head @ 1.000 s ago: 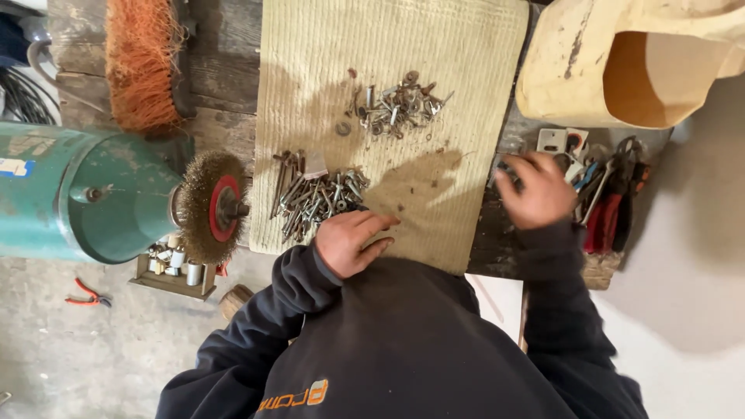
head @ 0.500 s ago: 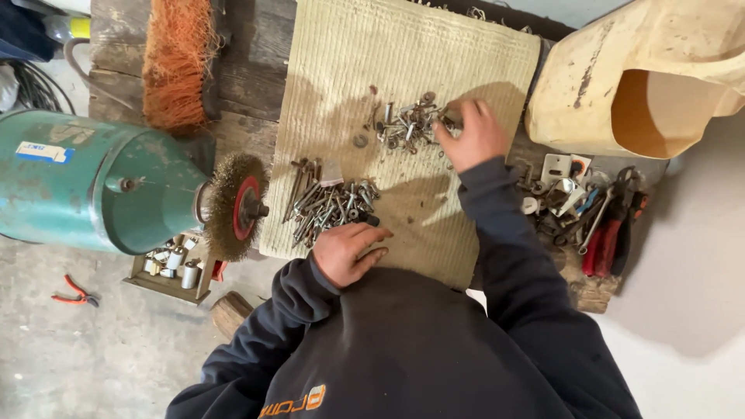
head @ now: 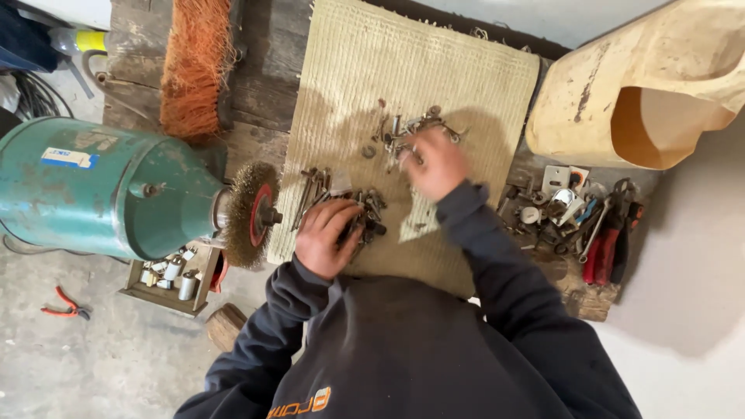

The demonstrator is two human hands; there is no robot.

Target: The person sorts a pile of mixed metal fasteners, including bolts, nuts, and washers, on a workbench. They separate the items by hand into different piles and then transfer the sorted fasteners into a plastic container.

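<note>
A woven beige mat (head: pixel 466 85) lies on a wooden bench. Two heaps of rusty bolts and screws rest on it: a far heap (head: pixel 403 130) and a near heap (head: pixel 330 190). My left hand (head: pixel 326 237) lies on the near heap's front edge, with its fingers curled around some bolts. My right hand (head: pixel 438 163) hovers at the near side of the far heap. It is blurred by motion, so I cannot see what its fingers hold.
A teal bench grinder (head: pixel 101 186) with a wire wheel (head: pixel 250 213) stands left of the mat. An orange brush (head: pixel 194 66) lies behind it. Mixed tools and red-handled pliers (head: pixel 601 252) clutter the right. A tan cut-open container (head: pixel 660 93) stands at the far right. Small pliers (head: pixel 66 306) lie on the floor.
My right hand went from the tool clutter on the right to the far heap, then drew back toward me. My left hand slid forward onto the near heap.
</note>
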